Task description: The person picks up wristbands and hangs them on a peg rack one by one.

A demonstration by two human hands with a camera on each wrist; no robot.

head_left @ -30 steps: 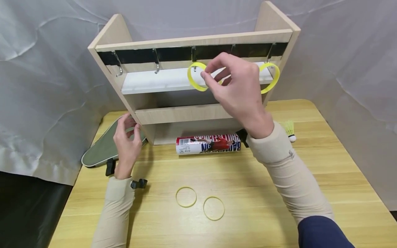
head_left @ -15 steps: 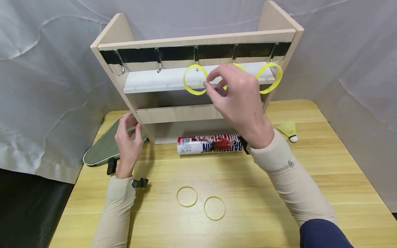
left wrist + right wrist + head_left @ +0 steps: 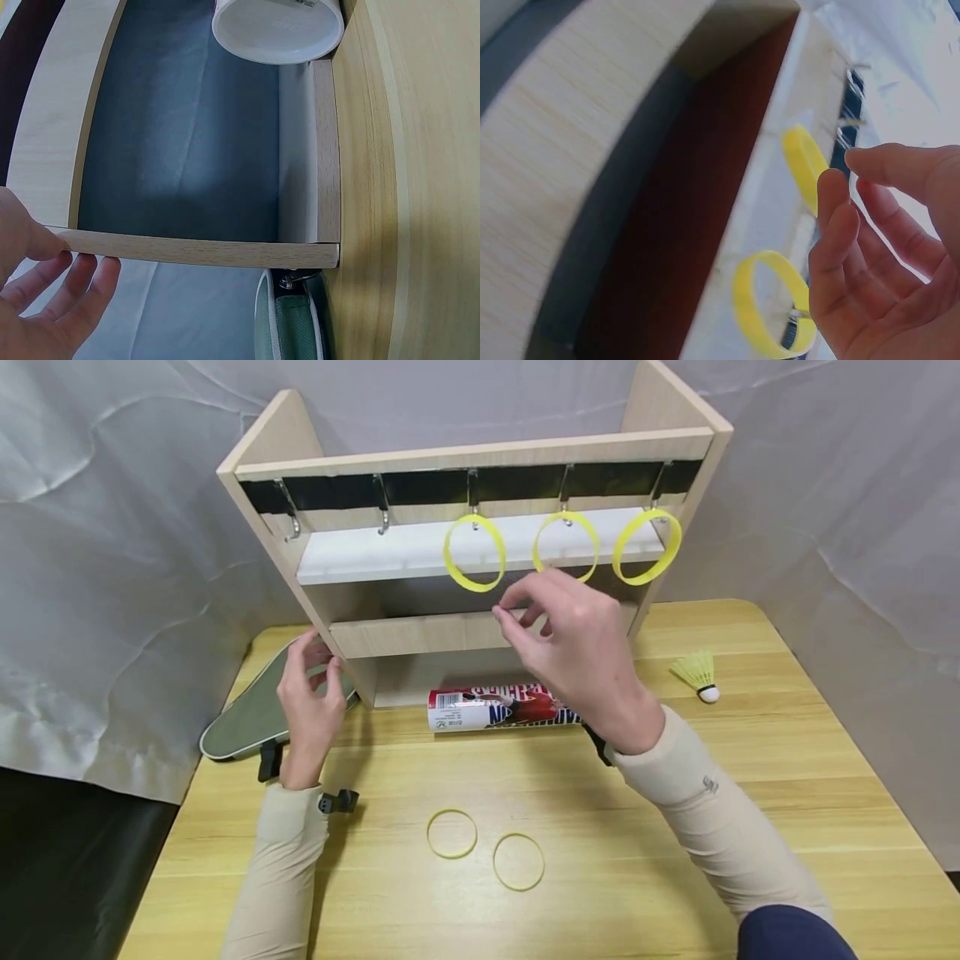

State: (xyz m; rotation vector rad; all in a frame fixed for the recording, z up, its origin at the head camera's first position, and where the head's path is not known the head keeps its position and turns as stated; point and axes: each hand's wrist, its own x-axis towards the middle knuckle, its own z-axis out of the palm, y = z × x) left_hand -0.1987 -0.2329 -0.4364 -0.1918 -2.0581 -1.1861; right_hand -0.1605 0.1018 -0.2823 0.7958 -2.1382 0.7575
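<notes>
A wooden shelf (image 3: pixel 420 637) bears a row of metal hooks (image 3: pixel 383 518) on a black strip. Yellow rings hang from three hooks: a left ring (image 3: pixel 502 553), a middle ring (image 3: pixel 597 542) and a right ring (image 3: pixel 667 558). Just below the left and middle rings, my right hand (image 3: pixel 581 639) has loosely curled fingers with nothing in them; the right wrist view shows thumb and forefinger apart. My left hand (image 3: pixel 311 702) grips the edge of the shelf's left side panel (image 3: pixel 202 250), thumb inside and fingers outside. Two more yellow rings, one left (image 3: pixel 451 857) and one right (image 3: pixel 517 889), lie on the table.
A printed tube (image 3: pixel 498 708) lies at the shelf's foot. Behind my left hand is a green padded case (image 3: pixel 247 722) with pale piping. To the right, a yellow shuttlecock (image 3: pixel 696 672) lies on the wooden table (image 3: pixel 810 777). Grey cloth (image 3: pixel 840 510) surrounds the table's back and sides.
My right hand has let go of the left ring, which now hangs from the hook, and moved down. The middle ring has come into fuller view. My left hand has stayed in place.
</notes>
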